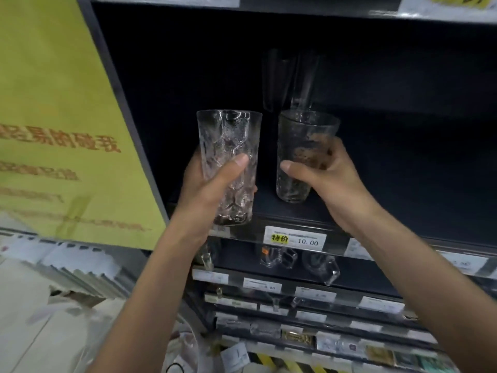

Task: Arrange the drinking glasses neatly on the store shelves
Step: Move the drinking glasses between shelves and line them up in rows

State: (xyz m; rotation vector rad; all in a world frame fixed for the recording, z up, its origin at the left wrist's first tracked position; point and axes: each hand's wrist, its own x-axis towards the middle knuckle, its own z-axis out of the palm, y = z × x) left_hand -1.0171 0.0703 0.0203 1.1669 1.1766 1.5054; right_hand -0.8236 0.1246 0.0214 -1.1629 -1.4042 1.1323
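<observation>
Each hand (212, 181) (329, 172) grips a glass (228, 146) (301, 146), seemingly above shelf (376, 211).

The left hand (212, 189) grips a crinkle-textured glass (228, 162) upright, in front of the shelf's (403, 211) front edge near its left end. The right hand (330, 181) grips a smoother tumbler (301, 157) just beside it, over the shelf. Two tall glasses (290, 79) stand toward the back. A price tag (295, 239) is fixed to the front edge, and a yellow-green sign (53, 117) hangs at left.

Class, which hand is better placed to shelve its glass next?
Right: the right hand holds its speckled glass over the shelf; the left hand holds the faceted glass before the front edge.
</observation>
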